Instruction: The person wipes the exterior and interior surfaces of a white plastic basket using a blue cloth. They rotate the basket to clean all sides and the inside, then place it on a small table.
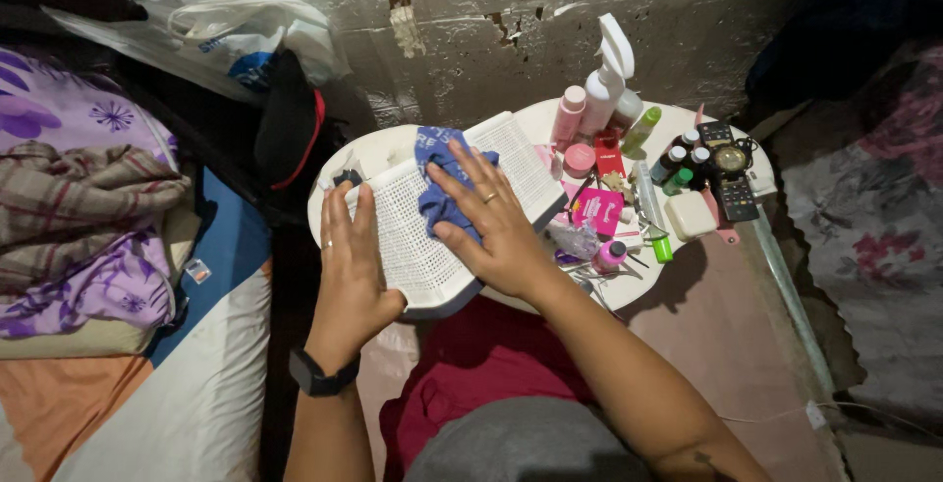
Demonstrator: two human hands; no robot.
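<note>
From above, a white basket (pixel 432 236) with small holes lies upside down on the white table (pixel 678 113), and it looks light and stiff, so its rim seems the best place to grab. The left hand (pixel 349 266) lies flat with fingers spread on the near left end of the basket to hold it down, while the right hand (pixel 496 222) presses a soft blue cloth (pixel 442 187) onto the middle, fingers open over the cloth and not closed around it. Bottles (pixel 599 94) and little jars stand just right of the basket.
</note>
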